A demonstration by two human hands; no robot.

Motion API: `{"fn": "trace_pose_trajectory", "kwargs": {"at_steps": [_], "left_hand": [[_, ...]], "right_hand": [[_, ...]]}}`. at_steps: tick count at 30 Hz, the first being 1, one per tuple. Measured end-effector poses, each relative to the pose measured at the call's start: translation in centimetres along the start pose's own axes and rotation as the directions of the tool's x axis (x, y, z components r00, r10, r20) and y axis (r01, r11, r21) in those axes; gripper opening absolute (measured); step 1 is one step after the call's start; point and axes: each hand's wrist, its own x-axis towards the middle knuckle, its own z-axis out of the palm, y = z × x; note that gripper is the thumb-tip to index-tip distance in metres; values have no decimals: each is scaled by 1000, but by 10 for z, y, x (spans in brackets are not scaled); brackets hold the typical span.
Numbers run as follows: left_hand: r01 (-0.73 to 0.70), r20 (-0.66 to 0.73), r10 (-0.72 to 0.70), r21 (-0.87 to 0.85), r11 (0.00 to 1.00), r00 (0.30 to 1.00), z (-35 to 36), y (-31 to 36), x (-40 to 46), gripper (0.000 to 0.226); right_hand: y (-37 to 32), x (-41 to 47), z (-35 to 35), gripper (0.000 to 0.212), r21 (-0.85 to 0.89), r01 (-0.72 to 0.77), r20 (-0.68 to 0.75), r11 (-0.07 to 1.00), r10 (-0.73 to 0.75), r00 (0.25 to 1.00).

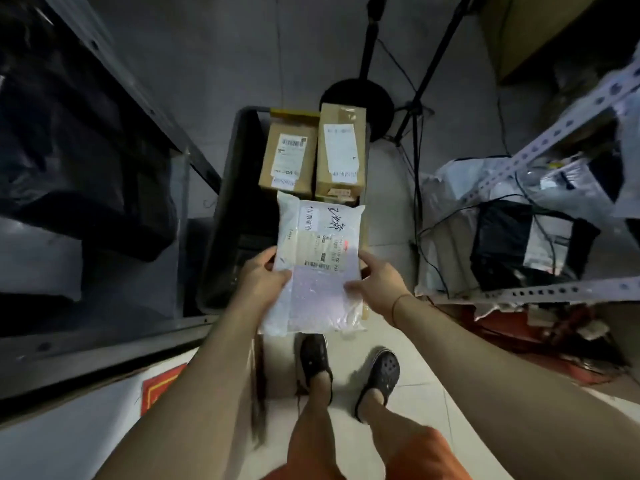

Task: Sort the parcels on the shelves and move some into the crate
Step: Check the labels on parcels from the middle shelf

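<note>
A white plastic mailer parcel [317,265] with a shipping label and black handwriting is held flat over the near end of a dark crate [228,216] on the floor. My left hand [261,277] grips its left edge, thumb on top. My right hand [375,280] holds its right edge, thumb on top as well. Two brown cardboard boxes lie side by side at the crate's far end, a shorter left box [289,155] and a longer right box [341,152], both with white labels.
A dark metal shelf [104,188] with black bags stands on the left. On the right, a white perforated shelf frame [540,292] holds bagged parcels and cables. A round stand base [356,102] and tripod legs sit beyond the crate. My feet stand on pale tiles.
</note>
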Motion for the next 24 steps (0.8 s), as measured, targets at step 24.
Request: {"fn": "trace_pose_trajectory", "kwargs": {"at_steps": [24], "left_hand": [[-102,75,99,32,994,992,49,-60,117,60]], "right_hand": [[52,96,38,88,-297,7,-147,955,-53,988]]}}
